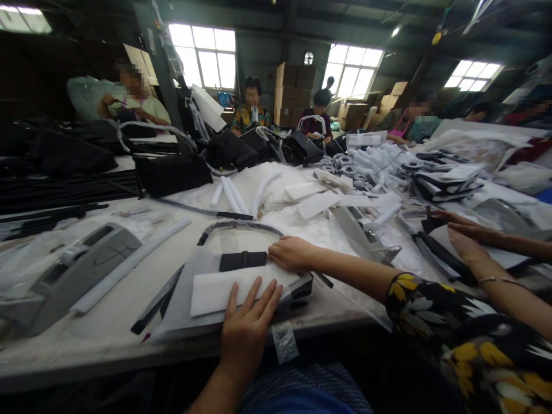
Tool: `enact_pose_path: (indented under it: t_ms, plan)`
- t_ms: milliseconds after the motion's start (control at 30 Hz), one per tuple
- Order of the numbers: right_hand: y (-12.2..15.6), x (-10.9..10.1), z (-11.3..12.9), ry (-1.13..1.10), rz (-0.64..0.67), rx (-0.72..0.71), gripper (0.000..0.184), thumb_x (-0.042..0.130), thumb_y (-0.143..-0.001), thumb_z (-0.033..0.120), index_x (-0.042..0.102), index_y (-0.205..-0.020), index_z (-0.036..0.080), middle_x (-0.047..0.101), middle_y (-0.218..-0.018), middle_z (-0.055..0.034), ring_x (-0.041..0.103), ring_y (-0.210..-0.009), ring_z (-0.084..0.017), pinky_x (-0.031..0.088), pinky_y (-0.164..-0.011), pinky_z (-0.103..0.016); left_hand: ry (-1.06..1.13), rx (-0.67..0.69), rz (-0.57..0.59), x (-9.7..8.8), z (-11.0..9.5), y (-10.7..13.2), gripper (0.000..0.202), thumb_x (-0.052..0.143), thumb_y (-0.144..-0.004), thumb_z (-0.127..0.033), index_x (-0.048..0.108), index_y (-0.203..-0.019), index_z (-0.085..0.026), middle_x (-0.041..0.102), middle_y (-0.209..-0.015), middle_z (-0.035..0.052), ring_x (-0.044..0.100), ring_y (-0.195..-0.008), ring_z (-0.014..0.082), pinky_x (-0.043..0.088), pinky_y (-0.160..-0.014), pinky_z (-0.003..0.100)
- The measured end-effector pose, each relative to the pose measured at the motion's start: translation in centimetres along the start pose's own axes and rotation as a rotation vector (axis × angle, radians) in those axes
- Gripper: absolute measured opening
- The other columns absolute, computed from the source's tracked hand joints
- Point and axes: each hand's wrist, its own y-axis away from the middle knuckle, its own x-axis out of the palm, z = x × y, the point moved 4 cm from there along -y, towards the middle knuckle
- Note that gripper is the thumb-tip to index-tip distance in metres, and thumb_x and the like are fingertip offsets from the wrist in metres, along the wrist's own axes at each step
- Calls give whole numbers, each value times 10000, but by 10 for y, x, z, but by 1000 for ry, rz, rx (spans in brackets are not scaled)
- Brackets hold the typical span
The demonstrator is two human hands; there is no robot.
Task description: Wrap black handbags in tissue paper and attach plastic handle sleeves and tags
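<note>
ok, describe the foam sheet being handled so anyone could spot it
Long worktable, near edge: a plastic-wrapped bag with a curved handle. The white foam sheet lies flat across it, under the left hand. Other foam pieces lie loose farther back, untouched.

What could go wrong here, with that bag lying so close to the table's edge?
1. The bag lies at the front edge of the table. The left hand lies flat on the white foam sheet and the right hand rests on the bag's top, so a push might slide it off.
2. The small clear packet overhangs the edge and could drop.
</note>
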Motion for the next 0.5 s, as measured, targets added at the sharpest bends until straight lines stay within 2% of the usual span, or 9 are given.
enact_pose_path:
  t_ms: [100,167,300,400,500]
  plan:
    - [-6,4,-7,-33,-14,106,394,366,-1049,305,567,-1351,152,728,-1138,-124,702,-1010,-226,487,-867,-325,-6,14,-8,1,0,1,396,335,-1037,-185,604,-1321,-249,605,-1352,-65,580,-1246,215,54,-1264,464]
    - [-10,6,-8,-59,-3,124,425,385,-1045,364,521,-1417,209,699,-1234,-100,672,-1109,-229,481,-925,-336,-11,22,-6,2,1,2,408,316,-1040,-179,598,-1328,-244,597,-1362,-62,578,-1249,212,55,-1264,457]
    - [-13,8,-7,-93,50,90,401,360,-1047,339,633,-1315,219,632,-1357,-61,564,-1284,-212,390,-1082,-345,-14,18,-3,4,2,4,398,331,-1041,-198,586,-1341,-257,584,-1375,-67,578,-1248,215,66,-1261,461]
    - [-12,8,-7,-90,82,75,378,387,-1033,318,676,-1258,225,646,-1338,-57,575,-1267,-216,385,-1080,-356,-19,15,2,4,1,4,393,345,-1038,-194,584,-1342,-262,585,-1373,-68,580,-1246,218,73,-1259,466]
    - [-15,5,-6,-46,93,73,302,477,-990,295,751,-1095,224,698,-1249,-74,621,-1195,-248,391,-1058,-397,-26,21,1,3,1,4,390,361,-1033,-185,576,-1349,-261,588,-1370,-68,576,-1251,218,78,-1258,467]
